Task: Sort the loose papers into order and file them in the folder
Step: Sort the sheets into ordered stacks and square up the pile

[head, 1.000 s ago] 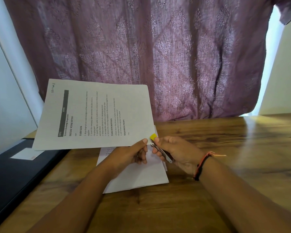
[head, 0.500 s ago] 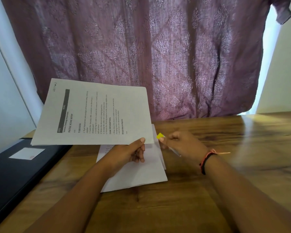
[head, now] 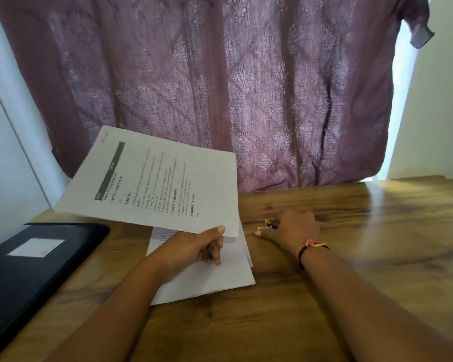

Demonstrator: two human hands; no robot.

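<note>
White printed sheet (head: 154,184) is pinched at its corner by the left hand (head: 199,246), thumb above and fingers curled beneath, raised off the paper stack (head: 220,278), likely to check its order. The right hand (head: 296,226) rests on the wooden table (head: 351,283) at a yellow-tipped pen (head: 268,225), its grip unclear; the closed black folder (head: 37,270) waits at left.

The printed sheet (head: 152,178) above the left half of the table (head: 351,296) carries bold headings that run sideways to the view: "INITIAL SCENE SETUP", "TASK GOAL", "TASK DESCRIPTION" and "REQUIRED PROPS". Its dark bar (head: 110,170), title line and numbered lines are too blurred to read. Nothing can be read on the papers (head: 215,278) beneath it. The same goes for the white label (head: 36,247) on the black folder (head: 24,283) at the left edge.
</note>
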